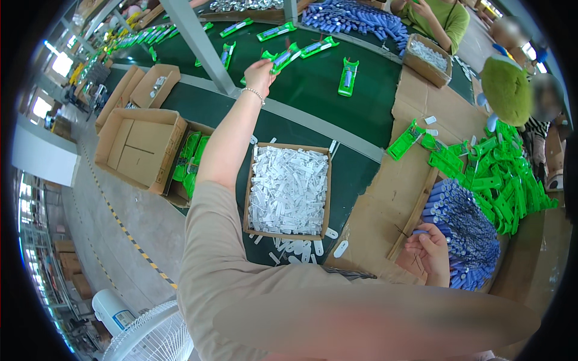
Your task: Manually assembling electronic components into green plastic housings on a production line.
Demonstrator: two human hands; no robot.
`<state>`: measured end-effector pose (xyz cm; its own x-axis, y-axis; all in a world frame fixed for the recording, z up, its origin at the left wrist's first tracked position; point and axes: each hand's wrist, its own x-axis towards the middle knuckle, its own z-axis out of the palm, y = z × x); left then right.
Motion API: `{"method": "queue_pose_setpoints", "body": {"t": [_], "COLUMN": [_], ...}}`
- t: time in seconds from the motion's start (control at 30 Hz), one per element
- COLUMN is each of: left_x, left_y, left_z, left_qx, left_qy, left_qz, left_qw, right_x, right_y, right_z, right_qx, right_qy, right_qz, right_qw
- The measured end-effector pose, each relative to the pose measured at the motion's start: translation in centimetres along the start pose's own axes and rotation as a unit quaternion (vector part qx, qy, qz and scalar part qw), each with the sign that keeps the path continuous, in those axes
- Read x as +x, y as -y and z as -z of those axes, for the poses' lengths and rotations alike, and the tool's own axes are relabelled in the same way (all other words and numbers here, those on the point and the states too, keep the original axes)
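Note:
My left hand (259,78) reaches far over the green conveyor belt (325,114), its fingers closed on the near end of a green plastic housing (287,59) with a blue cylinder in it. Low on the right, my right hand (432,248) pinches a blue cylinder (419,232) with thin dark wires. A heap of similar blue wired cylinders (463,225) lies right beside that hand. Beyond the heap are piled many empty green housings (506,180). Between my arms stands a cardboard box (247,204) full of small white plastic pieces (289,189).
A metal post (198,45) rises close left of my left hand. Cardboard boxes (141,150) stand at the left, and a white fan (150,331) at lower left. Across the belt, a person in a green shirt (454,27) sits by a box of white pieces (428,59).

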<state>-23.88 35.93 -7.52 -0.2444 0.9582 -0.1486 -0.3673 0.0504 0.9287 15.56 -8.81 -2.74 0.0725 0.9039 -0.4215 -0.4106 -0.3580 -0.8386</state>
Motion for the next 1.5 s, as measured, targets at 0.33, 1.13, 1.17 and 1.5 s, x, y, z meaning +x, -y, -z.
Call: {"method": "queue_pose_setpoints", "body": {"t": [0.33,1.13,1.17,1.5], "left_x": [7.8,-34.5,-36.4,-46.1], "left_y": [6.5,-15.7,-14.9,-0.2], "left_z": [4.0,-0.3,0.4,-1.3], "left_qx": [0.067,0.155,0.135,0.346], "left_qy": [-0.061,0.216,0.286,0.568], "left_qz": [0.052,-0.595,-0.603,-0.169], "left_qw": [0.995,0.758,0.733,0.727], "right_x": [-0.1,-3.1,-3.4,-5.4], "right_y": [-0.8,-0.4,-0.4,5.5], "right_z": [0.7,0.5,0.4,4.5], "right_qx": [0.051,-0.015,-0.042,-0.334], "right_qy": [-0.017,-0.019,-0.028,-0.168], "right_qz": [-0.005,0.070,0.079,0.227], "right_qw": [0.999,0.997,0.996,0.899]}}
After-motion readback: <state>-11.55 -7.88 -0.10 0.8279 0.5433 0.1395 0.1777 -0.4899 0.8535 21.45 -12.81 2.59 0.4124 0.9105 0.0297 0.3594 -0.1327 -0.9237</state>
